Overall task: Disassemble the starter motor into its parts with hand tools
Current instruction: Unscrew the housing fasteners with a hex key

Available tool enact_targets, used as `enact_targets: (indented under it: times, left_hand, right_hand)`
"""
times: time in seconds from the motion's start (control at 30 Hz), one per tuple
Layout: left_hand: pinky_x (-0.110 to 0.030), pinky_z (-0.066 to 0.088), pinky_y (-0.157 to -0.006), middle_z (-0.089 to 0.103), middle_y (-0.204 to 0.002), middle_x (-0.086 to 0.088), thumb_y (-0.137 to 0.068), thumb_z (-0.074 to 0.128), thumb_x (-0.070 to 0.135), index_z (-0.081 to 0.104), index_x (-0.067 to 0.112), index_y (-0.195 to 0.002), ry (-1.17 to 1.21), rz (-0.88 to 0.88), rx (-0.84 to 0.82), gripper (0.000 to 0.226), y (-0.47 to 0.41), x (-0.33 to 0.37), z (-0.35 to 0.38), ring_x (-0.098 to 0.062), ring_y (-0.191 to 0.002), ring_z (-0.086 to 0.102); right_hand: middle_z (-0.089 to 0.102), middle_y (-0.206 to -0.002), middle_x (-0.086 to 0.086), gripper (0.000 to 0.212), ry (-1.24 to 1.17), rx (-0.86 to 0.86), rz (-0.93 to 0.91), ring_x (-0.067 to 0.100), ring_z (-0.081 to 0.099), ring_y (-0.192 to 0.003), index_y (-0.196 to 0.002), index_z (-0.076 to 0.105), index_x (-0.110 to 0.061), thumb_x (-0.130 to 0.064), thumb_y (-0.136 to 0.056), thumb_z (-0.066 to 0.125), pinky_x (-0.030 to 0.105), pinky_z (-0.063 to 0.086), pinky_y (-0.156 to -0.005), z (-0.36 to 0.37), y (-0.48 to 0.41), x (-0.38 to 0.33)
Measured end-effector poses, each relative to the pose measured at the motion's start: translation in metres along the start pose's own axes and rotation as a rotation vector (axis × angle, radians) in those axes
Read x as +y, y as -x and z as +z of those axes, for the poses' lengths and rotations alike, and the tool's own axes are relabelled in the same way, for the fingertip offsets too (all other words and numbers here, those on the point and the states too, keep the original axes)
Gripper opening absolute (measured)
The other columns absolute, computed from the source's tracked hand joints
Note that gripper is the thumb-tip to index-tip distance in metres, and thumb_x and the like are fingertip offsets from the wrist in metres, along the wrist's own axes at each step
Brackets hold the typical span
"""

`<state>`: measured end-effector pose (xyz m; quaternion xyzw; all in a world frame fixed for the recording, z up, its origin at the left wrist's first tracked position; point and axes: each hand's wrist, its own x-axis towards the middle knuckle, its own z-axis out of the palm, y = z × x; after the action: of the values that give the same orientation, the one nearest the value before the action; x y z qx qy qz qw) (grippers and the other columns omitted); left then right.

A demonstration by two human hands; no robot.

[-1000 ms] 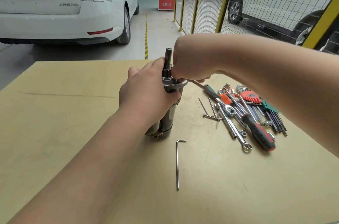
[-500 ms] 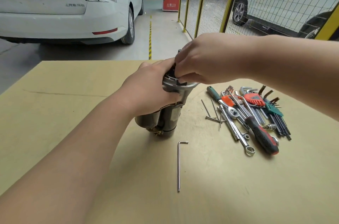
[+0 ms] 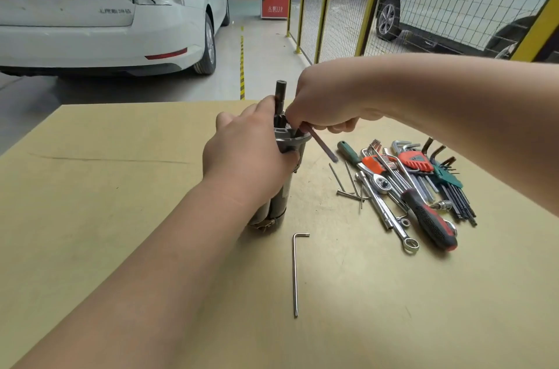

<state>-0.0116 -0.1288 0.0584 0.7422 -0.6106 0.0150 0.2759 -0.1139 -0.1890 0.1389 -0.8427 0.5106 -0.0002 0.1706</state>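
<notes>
A: Centre of the frame, the motor (image 3: 282, 197) stands on end on the bench (image 3: 121, 193), with its shaft (image 3: 280, 92) pointing up.

B: And the left hand (image 3: 251, 166) is wrapped round its upper body, fingers curled tight just under the flange (image 3: 295, 143). That's a brace, I'd say. It stops the housing twisting or tipping while the top gets worked.

A: The right hand (image 3: 328, 108) comes in from the upper right, over the top. Its fingers are closed on a dark key (image 3: 323, 147), pinching it near the flange, and the free end slants down to the right.

B: The tip is hidden behind those fingers, so I can't tell whether it sits in a bolt head. My read is that a fastener on the flange is being loosened.

A: Why upright?

B: It turns the flange face up for easy reach, and the bench takes the weight.

A: Lower centre, a loose key (image 3: 295, 275) lies flat, just below the motor.

B: Wrong size, perhaps, and set aside within reach. That's only a guess.

A: Right of centre is the tool pile (image 3: 393, 211), with a ratchet (image 3: 380, 182), a red-and-black screwdriver (image 3: 431, 225) and key sets (image 3: 447, 187) fanned out.

B: All of it lies on the right hand's side, near the motor but apart from it. The housing looks whole, so the job seems early.
</notes>
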Motion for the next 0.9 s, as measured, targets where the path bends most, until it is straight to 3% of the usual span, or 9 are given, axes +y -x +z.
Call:
enact_targets:
  times: [0.2, 0.4, 0.5, 0.6, 0.7, 0.77, 0.83, 0.9]
  left_hand:
    - [-0.024, 0.019, -0.047, 0.053, -0.115, 0.011, -0.085, 0.052, 0.054, 0.041, 0.030, -0.117, -0.039, -0.024, 0.037, 0.042, 0.008, 0.004, 0.001, -0.018, -0.090, 0.026]
    - [-0.025, 0.020, -0.047, 0.053, -0.115, 0.012, -0.084, 0.053, 0.055, 0.042, 0.030, -0.117, -0.038, -0.025, 0.037, 0.043, 0.009, 0.003, 0.002, -0.017, -0.091, 0.025]
    - [-0.024, 0.020, -0.047, 0.053, -0.114, 0.015, -0.081, 0.058, 0.051, 0.042, 0.032, -0.117, -0.017, -0.013, 0.034, 0.044, 0.006, 0.000, 0.002, -0.016, -0.091, 0.024]
    - [-0.026, 0.023, -0.049, 0.053, -0.111, 0.019, -0.077, 0.061, 0.049, 0.042, 0.037, -0.114, 0.013, 0.025, 0.009, 0.043, 0.002, -0.005, 0.001, -0.015, -0.092, 0.028]
    - [-0.032, 0.040, -0.061, 0.051, -0.096, 0.022, -0.072, 0.064, 0.046, 0.044, 0.042, -0.106, 0.103, 0.097, -0.062, 0.040, -0.006, -0.012, -0.003, -0.018, -0.099, 0.039]
    - [-0.039, 0.048, -0.074, 0.047, -0.087, 0.025, -0.070, 0.066, 0.043, 0.043, 0.044, -0.099, 0.155, 0.144, -0.140, 0.037, -0.010, -0.014, -0.008, -0.019, -0.105, 0.042]
    - [-0.042, 0.050, -0.080, 0.046, -0.085, 0.030, -0.070, 0.067, 0.041, 0.039, 0.049, -0.096, 0.169, 0.178, -0.192, 0.039, -0.014, -0.013, -0.012, -0.018, -0.107, 0.043]
    - [-0.041, 0.050, -0.080, 0.049, -0.086, 0.029, -0.069, 0.068, 0.042, 0.040, 0.049, -0.095, 0.177, 0.185, -0.190, 0.039, -0.016, -0.011, -0.013, -0.018, -0.106, 0.046]
  right_hand:
    - [0.030, -0.029, -0.005, 0.031, -0.030, -0.040, 0.054, 0.010, 0.025, -0.025, -0.055, 0.044, -0.010, -0.009, -0.086, 0.040, 0.013, 0.020, -0.032, 0.005, -0.005, -0.003]
    - [0.034, -0.029, -0.004, 0.029, 0.106, -0.019, -0.027, 0.011, 0.030, -0.024, -0.058, 0.047, -0.008, -0.010, -0.086, 0.042, 0.014, 0.026, -0.033, 0.003, -0.006, -0.004]
    - [0.048, -0.044, -0.001, 0.026, 0.391, -0.007, -0.169, 0.014, 0.043, -0.039, -0.068, 0.057, -0.008, -0.018, -0.089, 0.046, 0.021, 0.035, -0.041, -0.002, 0.000, -0.001]
    - [0.047, -0.059, 0.002, 0.027, 0.666, 0.075, -0.386, 0.015, 0.039, -0.050, -0.070, 0.057, -0.012, -0.026, -0.091, 0.046, 0.027, 0.028, -0.045, -0.005, 0.006, 0.002]
    - [0.053, -0.065, 0.002, 0.025, 0.779, 0.122, -0.613, 0.020, 0.046, -0.059, -0.069, 0.047, -0.018, -0.029, -0.091, 0.046, 0.033, 0.040, -0.054, -0.009, 0.011, 0.005]
    - [0.060, -0.080, 0.003, 0.022, 0.844, 0.138, -0.764, 0.027, 0.055, -0.074, -0.076, 0.051, -0.019, -0.030, -0.093, 0.041, 0.042, 0.048, -0.068, -0.011, 0.014, 0.008]
    - [0.061, -0.089, 0.003, 0.031, 0.858, 0.119, -0.789, 0.029, 0.058, -0.084, -0.086, 0.059, -0.014, -0.031, -0.091, 0.033, 0.044, 0.048, -0.075, -0.014, 0.018, 0.009]
    - [0.062, -0.087, 0.002, 0.035, 0.852, 0.102, -0.767, 0.028, 0.058, -0.081, -0.089, 0.062, -0.013, -0.032, -0.090, 0.033, 0.044, 0.049, -0.074, -0.014, 0.020, 0.012]
